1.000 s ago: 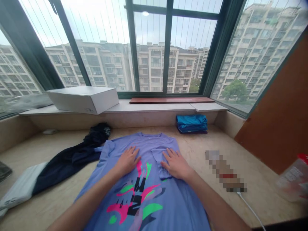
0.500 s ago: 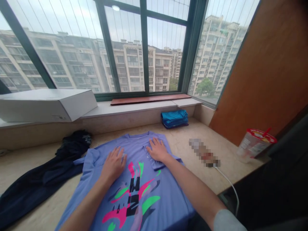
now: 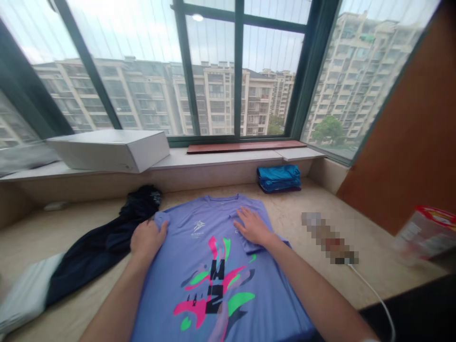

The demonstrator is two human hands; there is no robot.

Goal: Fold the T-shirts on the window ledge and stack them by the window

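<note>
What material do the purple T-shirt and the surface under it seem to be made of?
The purple T-shirt looks like a thin, smooth knit, perhaps a sports polyester: it lies flat with soft creases and carries a flat printed graphic. The left hand grips its sleeve; the right hand presses flat on the folded side. The surface looks like polished beige stone or marble-like tile, with faint mottling and a slight sheen.

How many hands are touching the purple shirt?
2. The left hand grips the purple shirt at its left sleeve; the right hand lies flat on the folded right sleeve.

Bay window (image 3: 213,71), stone ledge (image 3: 228,159), wooden panel (image 3: 409,142), daylight
</note>
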